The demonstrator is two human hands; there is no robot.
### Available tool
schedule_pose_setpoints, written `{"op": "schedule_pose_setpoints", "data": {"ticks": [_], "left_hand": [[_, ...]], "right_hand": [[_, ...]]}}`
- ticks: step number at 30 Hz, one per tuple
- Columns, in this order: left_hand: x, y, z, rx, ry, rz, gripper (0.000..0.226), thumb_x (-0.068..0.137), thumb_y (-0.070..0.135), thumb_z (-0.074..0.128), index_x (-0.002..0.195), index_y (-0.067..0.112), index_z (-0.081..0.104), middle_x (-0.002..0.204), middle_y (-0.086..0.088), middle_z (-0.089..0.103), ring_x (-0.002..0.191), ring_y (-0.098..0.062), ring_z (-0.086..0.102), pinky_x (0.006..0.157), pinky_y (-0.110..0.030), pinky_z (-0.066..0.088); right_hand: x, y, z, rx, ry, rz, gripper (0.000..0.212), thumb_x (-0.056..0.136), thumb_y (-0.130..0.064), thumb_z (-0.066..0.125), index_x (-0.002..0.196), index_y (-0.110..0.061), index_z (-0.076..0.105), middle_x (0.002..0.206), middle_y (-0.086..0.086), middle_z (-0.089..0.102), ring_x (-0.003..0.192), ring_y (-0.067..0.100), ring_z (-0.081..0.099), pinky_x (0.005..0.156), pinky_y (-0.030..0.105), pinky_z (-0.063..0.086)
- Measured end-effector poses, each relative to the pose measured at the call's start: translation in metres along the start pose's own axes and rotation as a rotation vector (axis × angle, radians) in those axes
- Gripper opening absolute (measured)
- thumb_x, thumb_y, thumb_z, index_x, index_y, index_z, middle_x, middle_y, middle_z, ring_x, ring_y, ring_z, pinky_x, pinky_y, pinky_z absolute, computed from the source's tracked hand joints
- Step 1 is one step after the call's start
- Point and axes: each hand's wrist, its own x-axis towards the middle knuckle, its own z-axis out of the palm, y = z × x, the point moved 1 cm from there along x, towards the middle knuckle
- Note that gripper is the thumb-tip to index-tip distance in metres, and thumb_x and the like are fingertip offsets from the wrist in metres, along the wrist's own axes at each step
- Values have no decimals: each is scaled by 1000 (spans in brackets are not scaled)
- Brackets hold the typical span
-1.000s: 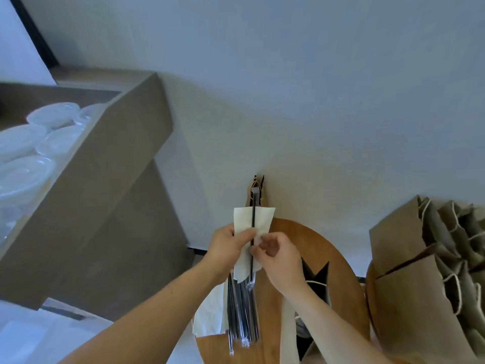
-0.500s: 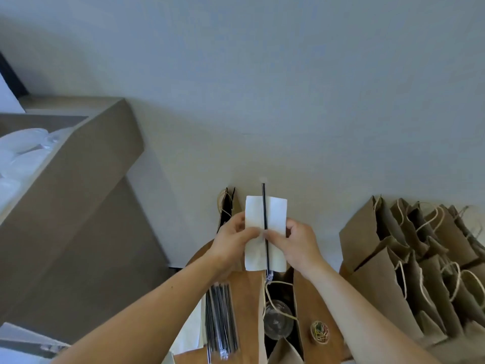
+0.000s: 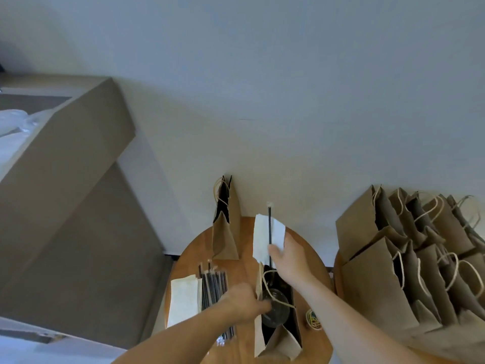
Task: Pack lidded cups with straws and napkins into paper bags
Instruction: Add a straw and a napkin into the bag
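My right hand [image 3: 290,256] pinches a white napkin [image 3: 262,236] wrapped round a black straw [image 3: 269,219], held upright just above an open brown paper bag [image 3: 278,340]. A clear lidded cup [image 3: 275,308] sits inside that bag. My left hand [image 3: 242,303] grips the bag's left rim. The bag stands on a round wooden table [image 3: 236,345].
A second open paper bag [image 3: 225,232] stands at the table's far edge. Wrapped black straws [image 3: 214,287] and a napkin stack [image 3: 183,298] lie left. A small bowl of rubber bands [image 3: 313,319] sits right. Several paper bags [image 3: 409,261] crowd the right. A shelf [image 3: 68,158] rises left.
My left hand let go of the napkin and dropped to the bag's rim. My right hand alone now holds the napkin and straw over the bag. The view shifted, showing more of the table.
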Motion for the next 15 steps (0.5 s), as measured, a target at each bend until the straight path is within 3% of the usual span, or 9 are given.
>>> {"op": "schedule_pose_setpoints", "data": {"ticks": [2,4,8,11,13,15], "left_hand": [[1,0,4,-37,64,-35,30,87,44,60,86,15,68,80,-4,69,73,-20,68,72,-33,58],[1,-2,5,-67,85,-80,28,91,35,56,94,10,69,87,-8,74,77,-21,72,76,-34,61],[0,-7,6,-168,116,-158,28,96,26,51,90,6,68,72,-7,74,65,-20,73,69,-31,62],[1,-10,4,-271,128,-199,28,99,25,48,89,6,65,61,-5,71,52,-17,69,56,-26,57],[1,-10,4,-312,116,-210,26,99,25,47,91,6,63,59,-5,71,50,-17,67,59,-28,58],[0,-10,6,-338,102,-212,24,98,25,46,92,7,61,60,-6,71,54,-20,68,69,-33,62]], "right_hand": [[-7,4,5,-50,-45,25,38,99,-32,51,135,-19,47,121,-1,62,94,8,59,63,10,41],[-15,9,5,-111,-95,44,34,100,-29,50,132,-17,47,115,-1,61,89,5,59,61,12,40],[-32,18,-9,-227,-188,20,31,100,-24,51,131,-17,49,109,-3,60,87,6,58,60,12,38],[-46,28,-9,-336,-288,54,21,100,-22,52,121,-18,51,99,-7,58,84,7,60,66,17,49],[-53,35,2,-393,-343,119,18,98,-18,55,116,-20,53,104,-4,61,93,10,62,78,22,55],[-54,42,19,-446,-362,197,20,95,-15,58,114,-20,53,104,-2,61,98,15,61,81,24,53]]}}
